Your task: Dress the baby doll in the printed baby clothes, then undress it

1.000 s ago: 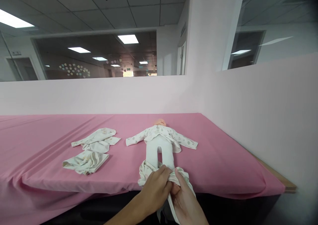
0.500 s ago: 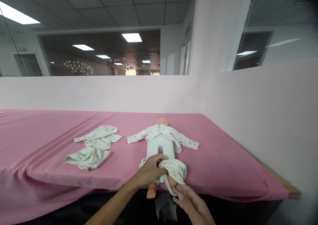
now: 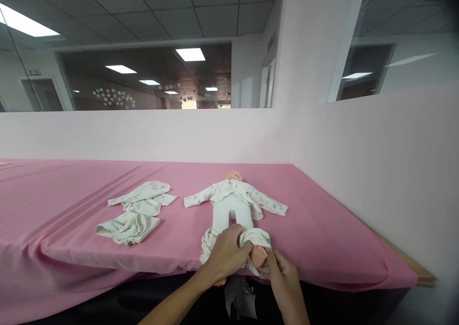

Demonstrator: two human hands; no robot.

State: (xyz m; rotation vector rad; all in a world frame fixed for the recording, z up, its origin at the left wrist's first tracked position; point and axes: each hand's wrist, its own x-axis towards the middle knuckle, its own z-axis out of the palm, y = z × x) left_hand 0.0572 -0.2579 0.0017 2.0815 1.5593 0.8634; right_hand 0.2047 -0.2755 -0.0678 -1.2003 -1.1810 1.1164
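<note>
A baby doll (image 3: 231, 209) lies on its back on the pink-covered table (image 3: 71, 210), head toward the wall, in a patterned white top and white leggings. Bunched patterned trousers (image 3: 256, 239) sit around its ankles at the table's front edge. My left hand (image 3: 225, 253) is closed on that bunched cloth over the doll's left leg. My right hand (image 3: 281, 270) pinches the cloth just beside the doll's bare foot (image 3: 258, 255). A second bare foot peeks out under my left hand.
Two more small patterned garments lie left of the doll: a top (image 3: 143, 198) and folded trousers (image 3: 127, 227). A pale pink partition wall (image 3: 376, 172) runs along the back and right. A grey object (image 3: 238, 298) sits on the dark floor below the table edge.
The trousers have been worked further up over the doll's feet. My right hand has risen from below the table edge to the bare foot, and my left hand has slid down onto the cloth.
</note>
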